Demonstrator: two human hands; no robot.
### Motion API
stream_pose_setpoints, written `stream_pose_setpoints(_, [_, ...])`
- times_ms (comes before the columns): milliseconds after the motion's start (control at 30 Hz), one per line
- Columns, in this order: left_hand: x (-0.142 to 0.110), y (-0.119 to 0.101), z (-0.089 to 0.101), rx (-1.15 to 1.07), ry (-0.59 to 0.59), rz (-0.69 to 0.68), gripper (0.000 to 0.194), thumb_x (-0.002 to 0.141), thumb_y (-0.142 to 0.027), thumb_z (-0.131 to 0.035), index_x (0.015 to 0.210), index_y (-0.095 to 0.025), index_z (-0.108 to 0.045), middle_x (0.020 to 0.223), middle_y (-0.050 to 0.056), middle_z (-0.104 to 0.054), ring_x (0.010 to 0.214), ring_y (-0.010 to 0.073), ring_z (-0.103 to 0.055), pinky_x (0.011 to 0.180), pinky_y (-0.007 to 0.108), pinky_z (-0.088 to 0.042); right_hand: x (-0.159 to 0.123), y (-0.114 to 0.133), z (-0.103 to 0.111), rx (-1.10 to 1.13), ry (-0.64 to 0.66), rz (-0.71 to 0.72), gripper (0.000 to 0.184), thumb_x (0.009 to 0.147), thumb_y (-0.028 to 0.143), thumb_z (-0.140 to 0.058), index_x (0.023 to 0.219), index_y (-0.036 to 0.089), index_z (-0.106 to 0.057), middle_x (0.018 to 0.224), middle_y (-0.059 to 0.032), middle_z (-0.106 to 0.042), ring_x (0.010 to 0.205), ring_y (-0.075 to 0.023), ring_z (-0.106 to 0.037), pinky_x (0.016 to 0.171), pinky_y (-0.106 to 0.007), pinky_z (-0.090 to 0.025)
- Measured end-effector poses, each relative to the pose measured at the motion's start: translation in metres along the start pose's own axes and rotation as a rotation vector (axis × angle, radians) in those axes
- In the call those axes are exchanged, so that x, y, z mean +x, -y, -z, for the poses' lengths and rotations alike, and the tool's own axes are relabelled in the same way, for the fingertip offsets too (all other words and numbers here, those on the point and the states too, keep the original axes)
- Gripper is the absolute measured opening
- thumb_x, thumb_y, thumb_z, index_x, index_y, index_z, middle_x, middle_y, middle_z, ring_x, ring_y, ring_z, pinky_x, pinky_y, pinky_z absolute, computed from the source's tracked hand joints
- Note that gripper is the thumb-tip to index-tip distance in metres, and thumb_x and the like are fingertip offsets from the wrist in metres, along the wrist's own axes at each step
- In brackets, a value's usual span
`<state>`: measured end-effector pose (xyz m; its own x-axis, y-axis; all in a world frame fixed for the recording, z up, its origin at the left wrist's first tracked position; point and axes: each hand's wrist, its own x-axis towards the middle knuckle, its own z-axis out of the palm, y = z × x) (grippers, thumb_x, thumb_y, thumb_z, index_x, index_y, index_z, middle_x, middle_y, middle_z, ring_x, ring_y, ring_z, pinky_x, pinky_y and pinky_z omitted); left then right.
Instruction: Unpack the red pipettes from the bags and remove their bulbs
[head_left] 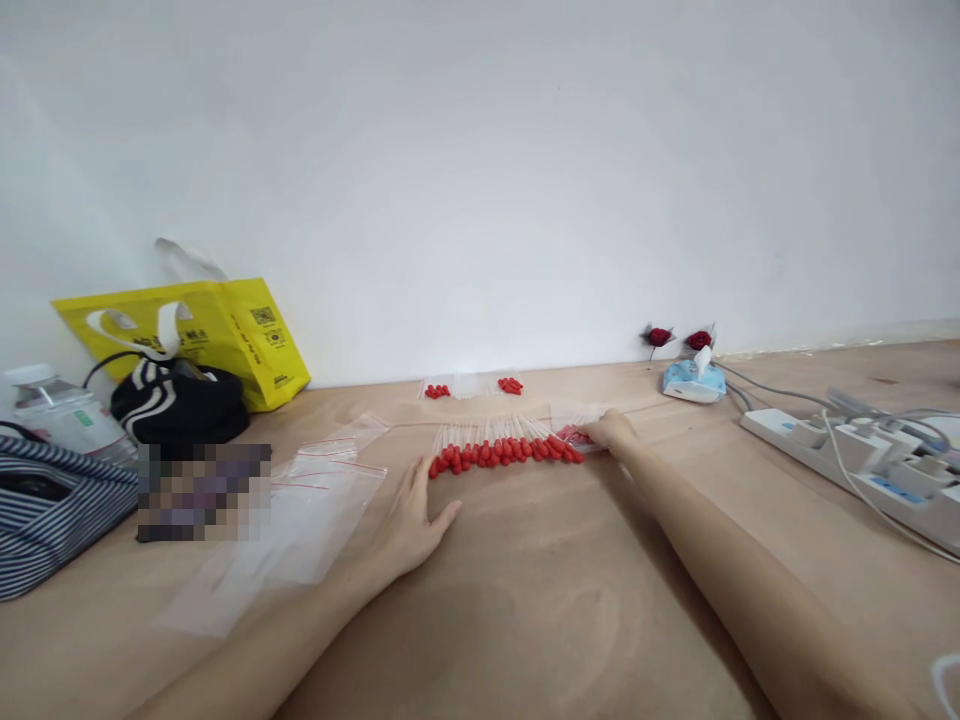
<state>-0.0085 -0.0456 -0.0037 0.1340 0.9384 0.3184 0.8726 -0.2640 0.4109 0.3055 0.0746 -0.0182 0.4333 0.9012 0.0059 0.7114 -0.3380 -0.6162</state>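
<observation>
A row of thin pale sticks with red bulb-shaped heads [504, 453] lies on the wooden table, heads toward me. My left hand [412, 525] rests at the row's left end, fingers stretched forward and thumb apart, fingertips beside the leftmost red head. Beyond the right end, my right hand [613, 430] has its fingers closed at the edge of a small clear plastic bag [581, 434] with red pieces inside. Its fingertips are partly hidden. Farther back near the wall lie two small clusters of red pieces, a left cluster [437, 391] and a right cluster [511, 384], on clear plastic.
Flat clear zip bags [300, 530] spread left of my left hand. Behind them are a yellow bag [277, 350], a black pouch [180, 410], a plastic bottle [71, 415] and a striped bag [71, 520]. On the right are a tissue pack [691, 383], dark red roses [660, 337] and a power strip [825, 455] with cables.
</observation>
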Motion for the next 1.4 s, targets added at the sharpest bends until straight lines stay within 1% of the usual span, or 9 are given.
stream_pose_setpoints(367, [0.001,0.008,-0.005,0.01,-0.008,-0.017,0.058,0.077,-0.036,-0.045,0.127,-0.014,-0.025,0.134,0.016,-0.03,0.126,0.0269,-0.023,0.101,0.044,-0.026,-0.008,-0.031,0.007,0.261,-0.281,-0.023,0.024,0.066,0.035,-0.048,0.069,0.015,-0.062,0.067,-0.0082,-0.065,0.06,-0.0191,-0.06,0.048,-0.023,-0.039])
stream_pose_setpoints(633, [0.001,0.007,-0.004,0.034,-0.019,-0.029,0.055,0.078,-0.035,-0.044,0.127,-0.017,-0.026,0.133,0.014,-0.031,0.125,0.0266,-0.025,0.1,0.045,-0.026,-0.025,-0.008,0.017,0.389,-0.381,0.106,0.023,0.068,0.032,-0.047,0.077,0.014,-0.058,0.073,-0.0074,-0.064,0.069,-0.0187,-0.058,0.061,-0.025,-0.041])
stream_pose_setpoints(833, [0.0,0.007,-0.004,0.048,-0.034,-0.042,0.055,0.078,-0.034,-0.046,0.126,-0.016,-0.026,0.132,0.016,-0.03,0.125,0.0287,-0.025,0.099,0.048,-0.026,-0.035,-0.002,0.036,0.518,-0.431,0.137,0.036,0.076,0.038,-0.041,0.095,0.009,-0.053,0.092,-0.0148,-0.06,0.086,-0.0217,-0.055,0.071,-0.028,-0.042])
stream_pose_setpoints(1000, [0.001,0.002,0.004,-0.074,-0.178,-0.105,0.045,0.077,-0.033,-0.048,0.118,-0.017,-0.035,0.119,0.011,-0.043,0.114,0.0252,-0.039,0.095,0.043,-0.034,-0.065,0.009,0.033,0.664,-0.14,0.274,0.036,0.072,0.043,-0.05,0.09,0.013,-0.058,0.078,-0.0063,-0.065,0.068,-0.0159,-0.06,0.059,-0.024,-0.045])
stream_pose_setpoints(1033, [0.001,0.0,0.007,-0.109,-0.23,-0.121,0.042,0.077,-0.033,-0.048,0.115,-0.018,-0.038,0.114,0.01,-0.046,0.111,0.0238,-0.042,0.094,0.041,-0.036,-0.075,0.012,0.03,0.693,-0.018,0.322,0.034,0.067,0.043,-0.057,0.085,0.014,-0.06,0.073,-0.0039,-0.065,0.063,-0.0147,-0.059,0.057,-0.024,-0.045])
stream_pose_setpoints(1133, [-0.001,-0.01,0.017,-0.194,-0.343,-0.215,0.031,0.079,-0.03,-0.048,0.108,-0.019,-0.044,0.108,0.007,-0.05,0.106,0.0211,-0.046,0.093,0.038,-0.037,-0.106,0.022,0.016,0.815,0.656,0.443,0.037,0.052,0.039,-0.072,0.077,0.015,-0.061,0.062,0.0004,-0.062,0.054,-0.012,-0.057,0.053,-0.024,-0.044])
stream_pose_setpoints(1200, [-0.005,-0.019,0.023,-0.227,-0.278,-0.335,0.024,0.08,-0.026,-0.046,0.103,-0.02,-0.048,0.107,0.007,-0.051,0.105,0.0199,-0.047,0.093,0.036,-0.037,-0.123,0.029,0.005,0.812,0.867,0.444,0.039,0.047,0.037,-0.075,0.075,0.014,-0.06,0.058,0.0025,-0.06,0.051,-0.0105,-0.055,0.053,-0.024,-0.043])
stream_pose_setpoints(1300, [-0.013,-0.031,0.029,-0.26,-0.031,-0.5,0.018,0.08,-0.023,-0.046,0.096,-0.019,-0.053,0.107,0.007,-0.054,0.104,0.0186,-0.049,0.091,0.033,-0.039,-0.136,0.037,-0.009,0.79,0.894,0.479,0.044,0.048,0.039,-0.075,0.081,0.013,-0.06,0.063,0.0021,-0.06,0.056,-0.0098,-0.054,0.058,-0.024,-0.043])
stream_pose_setpoints(1400, [-0.02,-0.039,0.031,-0.249,0.222,-0.536,0.029,0.078,-0.027,-0.049,0.106,-0.02,-0.052,0.113,0.008,-0.054,0.106,0.0196,-0.049,0.091,0.034,-0.041,-0.135,0.034,-0.015,0.795,0.638,0.561,0.04,0.06,0.043,-0.066,0.088,0.015,-0.059,0.076,-0.0014,-0.061,0.067,-0.011,-0.055,0.065,-0.025,-0.043])
